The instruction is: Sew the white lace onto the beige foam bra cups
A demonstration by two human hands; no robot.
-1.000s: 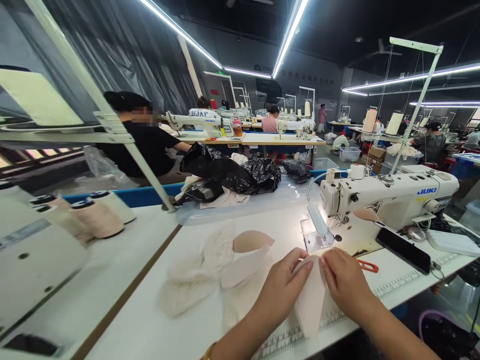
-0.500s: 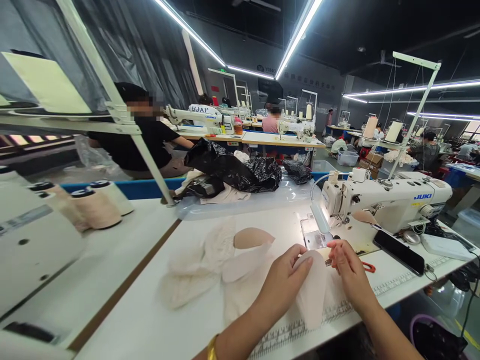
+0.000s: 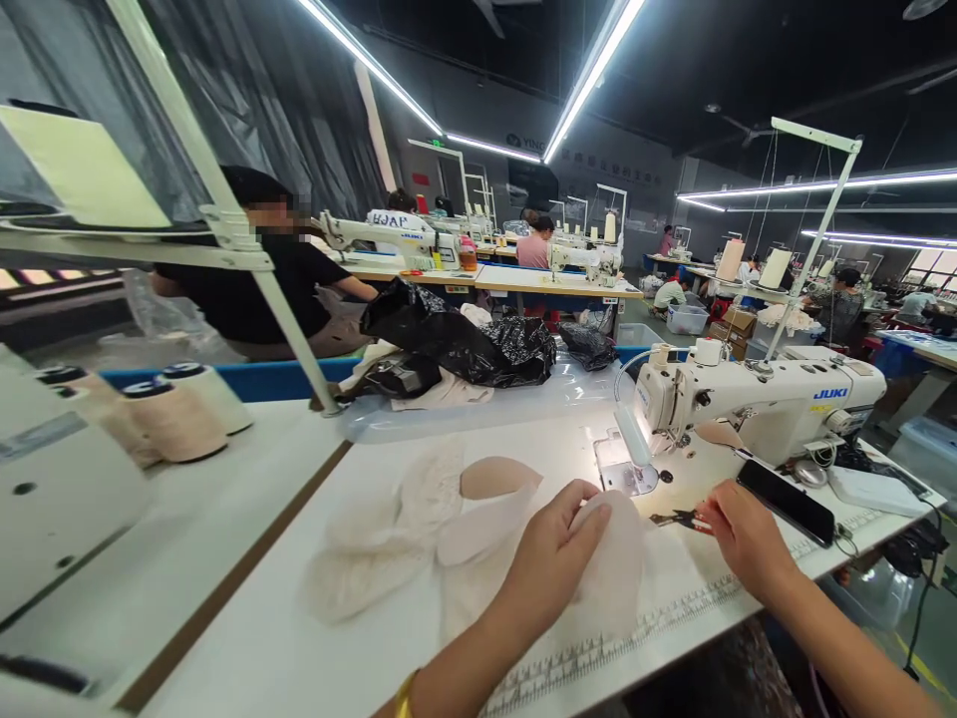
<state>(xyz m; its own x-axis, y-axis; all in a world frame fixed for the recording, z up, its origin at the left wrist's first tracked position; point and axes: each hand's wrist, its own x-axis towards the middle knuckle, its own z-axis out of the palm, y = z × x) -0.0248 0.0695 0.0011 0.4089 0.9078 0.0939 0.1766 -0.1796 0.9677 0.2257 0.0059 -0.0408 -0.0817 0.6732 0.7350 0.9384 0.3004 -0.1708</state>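
Between the thumb and fingers of my left hand is a pale fabric cup piece, held over the table's front part. My right hand is closed around the red handles of small thread snips, whose dark blades point left on the table. To the left of my left hand lie sheer cream fabric pieces and a tan cup piece. The white sewing machine stands behind my hands, its lit needle plate just beyond the held piece.
A black phone lies right of my right hand, near a white box. Black plastic bags are heaped at the back edge. Thread cones stand at the left. A ruler strip runs along the front edge. Other people sit beyond.
My right hand has moved right, away from the fabric piece, and taken hold of the snips' handles. My left hand still holds the piece. The view has shifted slightly.
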